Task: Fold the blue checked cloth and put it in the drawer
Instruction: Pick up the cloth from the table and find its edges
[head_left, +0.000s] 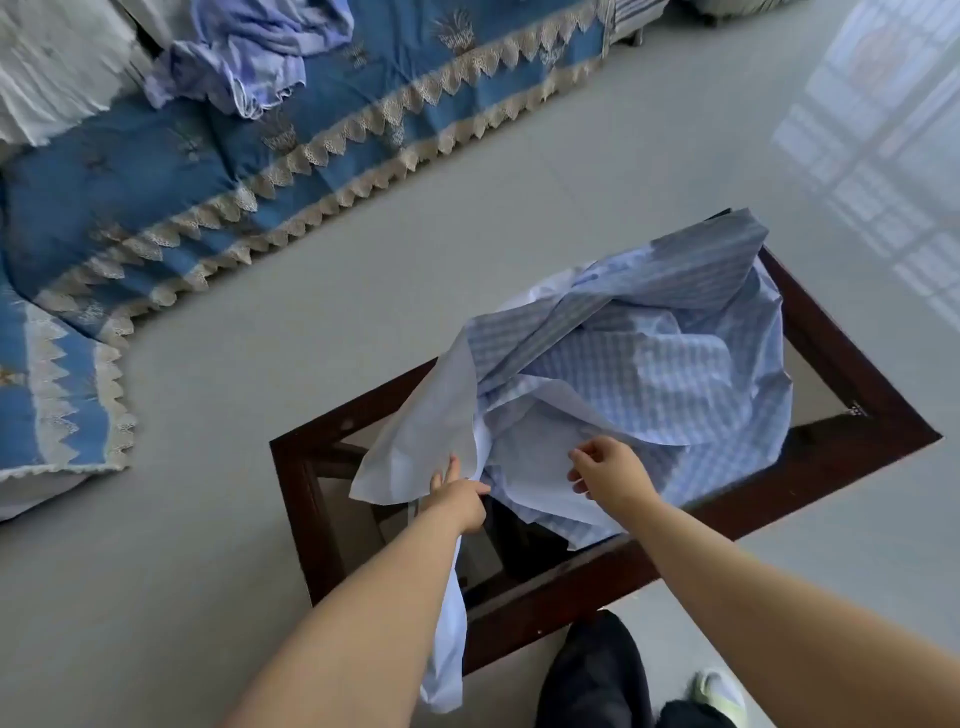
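Still early: the blue checked cloth (644, 358) lies crumpled in a heap on the dark wood-framed glass desk (878, 400), no fold made yet. Left hand (460, 501) grips a pale edge near the front, fingers curled on it; right hand (608, 475) pinches a nearby layer (exact contact hard to see). Next move, likely: find the corners and spread it flat. No drawer in view.

the dark wooden glass-topped surface (852, 379) stands on the pale grey floor (519, 218), a crumpled blue checked cloth (649, 364) heaped on it.
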